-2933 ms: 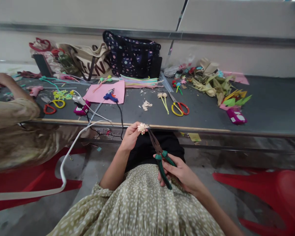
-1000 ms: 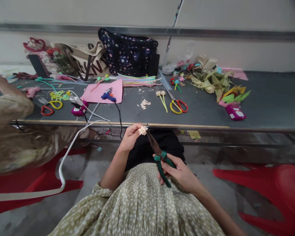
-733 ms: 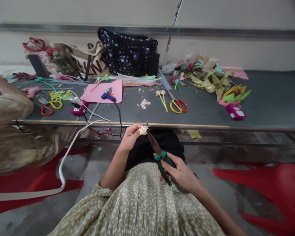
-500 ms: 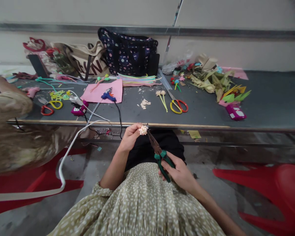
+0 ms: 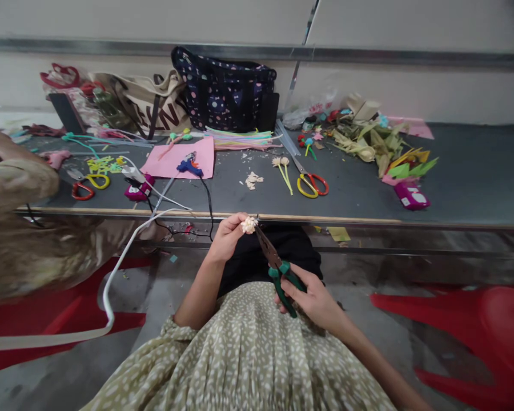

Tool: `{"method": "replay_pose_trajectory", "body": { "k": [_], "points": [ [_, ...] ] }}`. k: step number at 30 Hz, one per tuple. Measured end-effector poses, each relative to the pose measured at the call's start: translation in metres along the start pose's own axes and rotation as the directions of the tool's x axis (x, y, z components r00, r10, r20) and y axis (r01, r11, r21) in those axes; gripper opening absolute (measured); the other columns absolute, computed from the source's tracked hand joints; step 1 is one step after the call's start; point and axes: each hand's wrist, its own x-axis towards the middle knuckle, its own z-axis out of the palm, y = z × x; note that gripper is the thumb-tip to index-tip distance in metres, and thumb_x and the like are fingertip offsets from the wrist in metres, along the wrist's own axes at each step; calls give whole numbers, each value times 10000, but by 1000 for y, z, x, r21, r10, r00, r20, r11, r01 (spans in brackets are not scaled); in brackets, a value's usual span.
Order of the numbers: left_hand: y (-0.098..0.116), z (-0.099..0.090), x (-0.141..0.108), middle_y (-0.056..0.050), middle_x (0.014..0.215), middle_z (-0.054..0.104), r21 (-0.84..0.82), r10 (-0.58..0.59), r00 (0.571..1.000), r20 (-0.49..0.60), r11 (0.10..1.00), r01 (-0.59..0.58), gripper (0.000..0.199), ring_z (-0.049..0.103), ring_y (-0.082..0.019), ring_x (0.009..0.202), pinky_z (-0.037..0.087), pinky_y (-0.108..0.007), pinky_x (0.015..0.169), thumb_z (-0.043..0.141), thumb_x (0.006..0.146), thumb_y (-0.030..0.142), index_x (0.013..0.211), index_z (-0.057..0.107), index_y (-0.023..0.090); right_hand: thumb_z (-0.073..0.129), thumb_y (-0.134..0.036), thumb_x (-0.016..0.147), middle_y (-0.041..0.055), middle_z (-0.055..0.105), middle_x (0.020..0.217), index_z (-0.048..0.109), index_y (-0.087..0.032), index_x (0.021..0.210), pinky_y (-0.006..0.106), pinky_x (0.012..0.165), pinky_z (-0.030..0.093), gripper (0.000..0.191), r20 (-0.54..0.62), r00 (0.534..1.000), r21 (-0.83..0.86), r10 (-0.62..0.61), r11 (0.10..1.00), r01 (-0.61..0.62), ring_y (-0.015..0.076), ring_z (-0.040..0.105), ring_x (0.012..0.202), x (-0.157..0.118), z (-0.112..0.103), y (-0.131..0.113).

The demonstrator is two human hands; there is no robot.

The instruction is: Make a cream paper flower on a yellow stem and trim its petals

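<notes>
the flower is held near the centre of the frame, just below the line of the table edge, pinched between the thumb and fingers of the left hand. the pliers are gripped by their green handles in the right hand, lower and to the right, and are aimed up and left so that their tips are brought to the flower's right side. the hands are apart from each other, each closed on its own thing. whether a petal is nipped between the tips cannot be told at this size.

for careful work, the flower should be steadied close to where the tips act, with a pinch light enough that the petals, which look delicate, are not crushed. the handles are best squeezed slowly, with little held at the very tips and the left fingertips kept out of their bite. a turn is probably better given by rolling the flower than by twisting the tool, since a twist could tear a petal.

two similar flowers on stems are laid above and right of centre, beside the scissors; pale scraps are scattered to their left.
</notes>
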Motion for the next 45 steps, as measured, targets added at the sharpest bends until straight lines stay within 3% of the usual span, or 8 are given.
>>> {"method": "replay_pose_trajectory", "body": {
  "k": [6,13,20,24,26,31,38,45],
  "points": [
    [4,2,0,-16,737,598,27,-15,1000,-18,1000,15,286,613,-148,748,481,-284,771,748,812,406,704,644,163,627,-526,920,24,680,751,572,-186,1086,292,599,540,382,52,999,25,-4,1000,3,162,651,615,0,-3,1],
    [5,3,0,-21,720,596,62,0,1000,-19,998,1,277,586,-147,729,485,-285,747,736,823,408,711,658,167,608,-536,923,5,626,702,589,-196,1164,274,544,520,418,-23,1000,4,-3,1000,3,168,633,609,-1,1,3],
    [10,1,0,-22,727,594,155,51,999,-9,987,-49,241,571,-145,736,445,-265,714,713,848,381,734,683,170,535,-487,972,38,676,804,539,-235,1357,284,602,525,460,-104,992,-205,-75,977,52,197,657,703,0,-1,10],
    [14,1,0,-24,734,601,194,84,996,6,977,-84,226,542,-133,721,426,-255,697,697,865,356,741,690,167,522,-440,979,73,705,1018,568,-245,1339,319,755,544,412,-143,970,-363,-194,923,131,202,667,790,1,-2,9],
    [13,2,0,-19,728,596,176,71,997,2,982,-71,227,541,-129,713,433,-256,705,704,859,356,737,684,165,533,-442,973,70,706,1007,575,-244,1332,330,795,540,412,-151,966,-390,-209,911,136,207,668,803,1,-2,10],
    [2,3,1,-12,714,607,45,-35,997,-72,998,38,264,595,-140,720,474,-274,736,759,802,412,764,670,166,562,-499,955,41,686,829,564,-229,1314,309,680,541,450,-87,991,-192,-101,978,83,203,660,735,1,-3,13],
    [0,13,4,17,611,532,-177,-126,989,-80,978,110,325,535,-118,613,560,-380,808,786,762,438,708,615,167,656,-542,882,5,616,738,593,-204,1027,308,599,556,373,-55,998,41,-12,999,15,209,686,699,-1,-1,5],
    [-5,12,2,17,621,540,-188,-147,984,-98,974,127,310,518,-103,602,556,-345,765,782,771,423,723,612,168,669,-559,866,4,646,705,595,-185,1062,310,586,554,429,-22,1000,76,13,997,-11,191,674,647,2,1,4]
  ]
}}
